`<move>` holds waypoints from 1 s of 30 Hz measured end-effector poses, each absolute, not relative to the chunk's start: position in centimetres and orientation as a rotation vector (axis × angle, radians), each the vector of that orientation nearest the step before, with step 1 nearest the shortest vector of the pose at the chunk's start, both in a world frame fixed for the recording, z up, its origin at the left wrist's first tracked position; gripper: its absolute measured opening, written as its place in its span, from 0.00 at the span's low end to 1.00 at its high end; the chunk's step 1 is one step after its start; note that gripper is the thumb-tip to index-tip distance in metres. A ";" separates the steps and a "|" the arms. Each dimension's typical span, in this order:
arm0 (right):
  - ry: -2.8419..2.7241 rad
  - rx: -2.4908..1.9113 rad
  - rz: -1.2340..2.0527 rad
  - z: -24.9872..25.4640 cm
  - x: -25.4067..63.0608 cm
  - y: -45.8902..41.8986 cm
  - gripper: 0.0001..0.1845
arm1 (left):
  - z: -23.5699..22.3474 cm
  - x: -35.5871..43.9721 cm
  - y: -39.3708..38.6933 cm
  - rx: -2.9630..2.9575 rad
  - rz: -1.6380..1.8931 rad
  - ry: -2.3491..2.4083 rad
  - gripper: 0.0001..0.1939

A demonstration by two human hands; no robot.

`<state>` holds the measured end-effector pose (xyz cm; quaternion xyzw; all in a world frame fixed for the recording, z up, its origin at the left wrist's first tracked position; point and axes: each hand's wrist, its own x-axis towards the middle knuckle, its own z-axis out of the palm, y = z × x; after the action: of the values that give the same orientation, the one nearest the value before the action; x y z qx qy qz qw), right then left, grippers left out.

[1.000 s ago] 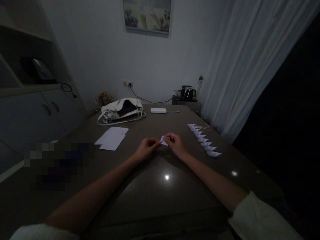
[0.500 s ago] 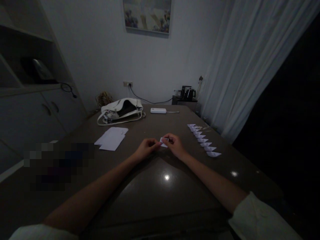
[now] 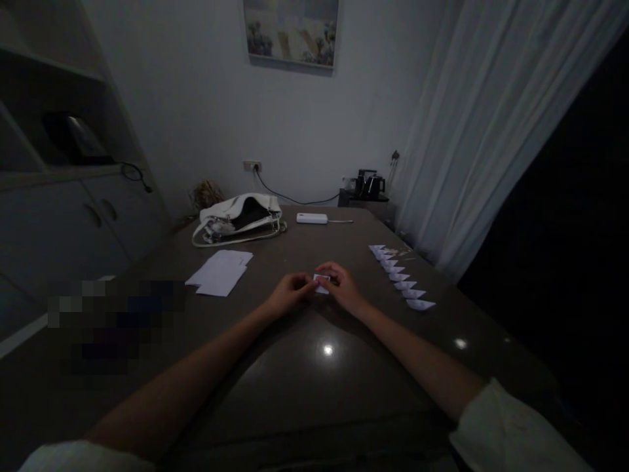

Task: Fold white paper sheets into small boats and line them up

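Both of my hands meet over the middle of the dark table (image 3: 304,367). My left hand (image 3: 288,293) and my right hand (image 3: 344,286) pinch a small folded piece of white paper (image 3: 322,284) between their fingertips, low over the tabletop. A loose stack of white paper sheets (image 3: 219,272) lies to the left of my hands. To the right, a row of several small folded paper shapes (image 3: 401,280) lies on the table.
A white handbag (image 3: 239,216) and a white power bank (image 3: 311,218) with a cable lie at the far end. A black kettle (image 3: 368,183) stands on a side table by the white curtain (image 3: 472,131). Cabinets (image 3: 63,216) line the left wall.
The small paper piece has come down lower and is more covered by my fingers; my hands have drawn slightly closer together around it.
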<state>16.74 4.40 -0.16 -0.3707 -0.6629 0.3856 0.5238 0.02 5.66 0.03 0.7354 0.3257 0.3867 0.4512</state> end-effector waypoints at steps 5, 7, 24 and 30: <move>-1.565 -0.922 0.911 0.0 16.7 4.3 0.16 | 0.2 0.0 5.4 1.830 1.003 0.809 0.21; -1.522 -0.952 0.914 -0.1 16.7 4.4 0.16 | 0.2 -0.1 5.4 1.823 1.043 0.813 0.20; -1.535 -0.984 0.868 0.0 17.1 4.8 0.19 | 0.2 -0.1 5.3 1.932 1.076 0.884 0.20; -1.564 -0.968 0.844 0.0 17.2 4.8 0.18 | 0.2 -0.1 5.3 1.921 1.042 0.890 0.20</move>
<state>17.15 4.80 -0.01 -0.4057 -0.6551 0.3536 0.5303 -0.09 5.29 0.20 0.7527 0.3487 0.4082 0.3811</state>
